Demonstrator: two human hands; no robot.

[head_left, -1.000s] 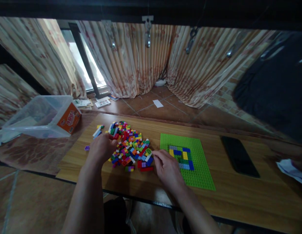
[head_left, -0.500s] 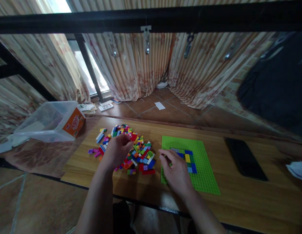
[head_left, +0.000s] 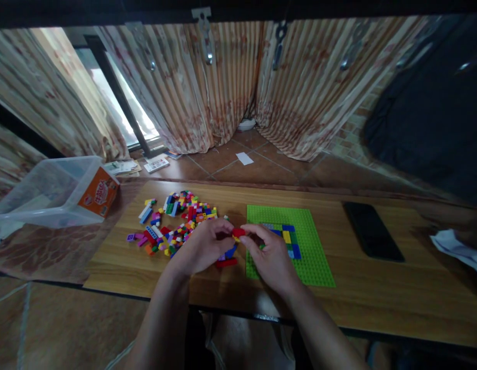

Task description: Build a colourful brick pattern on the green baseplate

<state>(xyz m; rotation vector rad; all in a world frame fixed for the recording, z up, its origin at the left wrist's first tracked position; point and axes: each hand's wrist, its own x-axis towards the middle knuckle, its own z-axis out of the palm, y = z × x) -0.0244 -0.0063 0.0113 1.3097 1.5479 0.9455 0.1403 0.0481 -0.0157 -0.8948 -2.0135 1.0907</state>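
Left hand (head_left: pixel 204 247) has moved over to the right hand (head_left: pixel 272 259), fingers (head_left: pixel 257 230) of both clamped on a red brick (head_left: pixel 238 232).

From here the fingertips of the left hand (head_left: pixel 205 245) and right hand (head_left: pixel 276 256) cover the ends of the red piece (head_left: pixel 239 233), so can't get its stud count or tell if the yellow bit (head_left: pixel 237 239) under it is attached. Left hand also blocks the near-right part of the brick pile (head_left: pixel 187 218); right hand hides the left side of the block build (head_left: pixel 289 239). Label (head_left: pixel 99 192) print too blurred to read, white paper (head_left: pixel 460 251) cut off at right.
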